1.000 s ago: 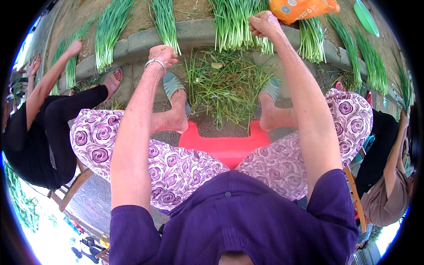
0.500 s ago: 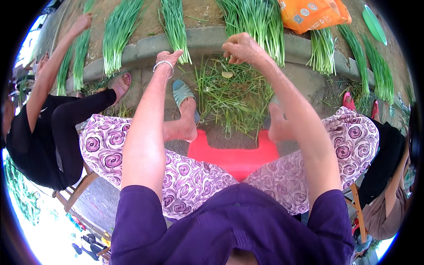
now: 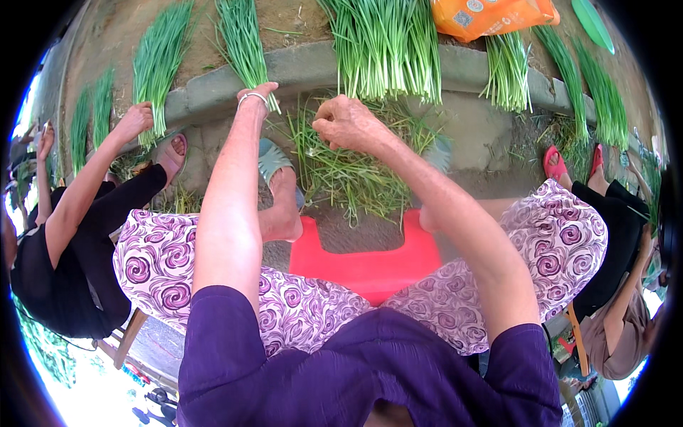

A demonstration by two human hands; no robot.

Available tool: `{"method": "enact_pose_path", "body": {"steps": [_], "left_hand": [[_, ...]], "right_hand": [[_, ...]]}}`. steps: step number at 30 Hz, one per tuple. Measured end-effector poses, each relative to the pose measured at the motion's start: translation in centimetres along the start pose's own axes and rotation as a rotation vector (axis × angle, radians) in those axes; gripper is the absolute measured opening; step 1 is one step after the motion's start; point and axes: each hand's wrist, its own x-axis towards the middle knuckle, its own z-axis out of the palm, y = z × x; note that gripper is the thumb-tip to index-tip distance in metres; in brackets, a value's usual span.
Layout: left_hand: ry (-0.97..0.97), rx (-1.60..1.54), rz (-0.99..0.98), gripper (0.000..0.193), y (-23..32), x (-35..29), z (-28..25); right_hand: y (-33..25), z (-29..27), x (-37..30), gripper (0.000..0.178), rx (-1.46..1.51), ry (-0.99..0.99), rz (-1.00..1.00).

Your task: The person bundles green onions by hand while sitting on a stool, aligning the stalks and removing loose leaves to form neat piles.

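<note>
In the upper middle-left of the frame, the left hand (image 3: 260,90), with a pale bracelet (image 3: 252,97) at its wrist, is at the lower ends of a narrow bundle of green stalks (image 3: 240,43). The bundle lies across the grey kerb (image 3: 302,65); the hand hides part of it, so I cannot tell whether this grip is clamped on any stalks.

The right hand (image 3: 348,122), right of it near the centre top, is above a heap of loose trimmings (image 3: 356,167), its fingers curled inward; whether the fingertips of that grip meet is unclear. Just above it, a wide pile of stalks (image 3: 388,50) lies with pale ends over the kerb, beside an orange bag (image 3: 491,16) at the upper right. A red stool (image 3: 366,272) is at the centre, between the patterned trouser legs (image 3: 160,256). At the left, a co-worker's hand (image 3: 136,119) is near another bundle (image 3: 162,57).
</note>
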Motion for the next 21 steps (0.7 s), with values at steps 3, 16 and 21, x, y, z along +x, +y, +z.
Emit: {"method": "enact_pose_path", "body": {"steps": [3, 16, 21], "left_hand": [[-0.252, -0.131, -0.072, 0.029, 0.6, 0.4, -1.6], [-0.954, -0.772, 0.098, 0.02, 8.7, -13.4, -2.8], [-1.054, -0.683, 0.139, 0.02, 10.0, -22.0, -4.0]], "right_hand": [[-0.2, 0.0, -0.3, 0.026, 0.073, 0.033, 0.022], [-8.2, -9.1, -3.1, 0.027, 0.002, 0.143, -0.108], [-11.4, -11.5, -8.2, 0.033, 0.013, 0.2, -0.254]]}}
